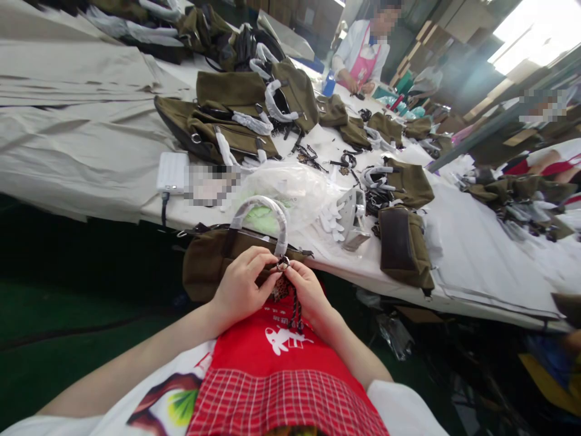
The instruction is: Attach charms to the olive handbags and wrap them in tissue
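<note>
Both of my hands meet at a small metal ring (282, 263) near the base of a wrapped handle. My left hand (245, 281) pinches the ring from the left, and my right hand (308, 290) pinches it from the right. A dark braided cord (295, 309) and a leopard-patterned piece hang below the ring, partly behind my fingers. The olive bag (204, 260) with the plastic-wrapped handle (261, 203) lies at the table edge, against my red apron (254, 345).
Beyond the bag lie a clear plastic bag (290, 188), a white power bank (173, 172) with a cable and a metal holder (354, 221). More olive bags (406, 245) and dark straps (308, 158) cover the white table (476, 266). A person (363, 54) works across it.
</note>
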`<state>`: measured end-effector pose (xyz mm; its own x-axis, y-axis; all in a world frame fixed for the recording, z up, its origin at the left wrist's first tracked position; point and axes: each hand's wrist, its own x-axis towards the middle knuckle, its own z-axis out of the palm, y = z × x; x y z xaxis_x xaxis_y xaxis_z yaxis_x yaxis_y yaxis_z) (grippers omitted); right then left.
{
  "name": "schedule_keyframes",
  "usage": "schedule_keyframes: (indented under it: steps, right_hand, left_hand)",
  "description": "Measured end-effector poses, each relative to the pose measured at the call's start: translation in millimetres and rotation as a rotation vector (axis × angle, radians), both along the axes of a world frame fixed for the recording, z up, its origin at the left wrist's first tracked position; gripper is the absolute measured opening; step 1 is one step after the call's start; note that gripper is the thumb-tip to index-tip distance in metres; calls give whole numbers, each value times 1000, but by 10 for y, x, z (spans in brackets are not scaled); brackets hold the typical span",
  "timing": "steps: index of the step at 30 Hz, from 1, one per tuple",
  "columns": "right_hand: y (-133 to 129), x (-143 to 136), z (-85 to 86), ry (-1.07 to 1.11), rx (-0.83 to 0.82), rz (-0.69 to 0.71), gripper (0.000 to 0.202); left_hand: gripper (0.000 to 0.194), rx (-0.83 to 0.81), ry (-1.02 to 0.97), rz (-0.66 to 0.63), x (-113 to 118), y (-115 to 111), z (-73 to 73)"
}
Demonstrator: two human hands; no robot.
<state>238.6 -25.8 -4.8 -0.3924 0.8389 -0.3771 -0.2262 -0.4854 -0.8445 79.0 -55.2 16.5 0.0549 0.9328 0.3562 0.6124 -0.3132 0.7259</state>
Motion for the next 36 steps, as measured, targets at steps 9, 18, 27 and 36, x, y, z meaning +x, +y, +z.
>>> schedule_keyframes:
  steps: [9,18,27,36]
  right_hand:
    - [23,42,19,-148,181,21,30]
    - [29,137,72,-316,375,129,27]
    - [2,130,146,-362,482,107,26]
    - [-1,169,228,-639,912,-100,20]
  left_hand:
    - [14,-143,-218,-36,-32,37,-29]
    - [29,-693,-1190,-39,-104,119,-29]
    - [24,-740,-1183,-119,-126,98,-2]
    - [20,-852,-1177,-253,-139,67,-7]
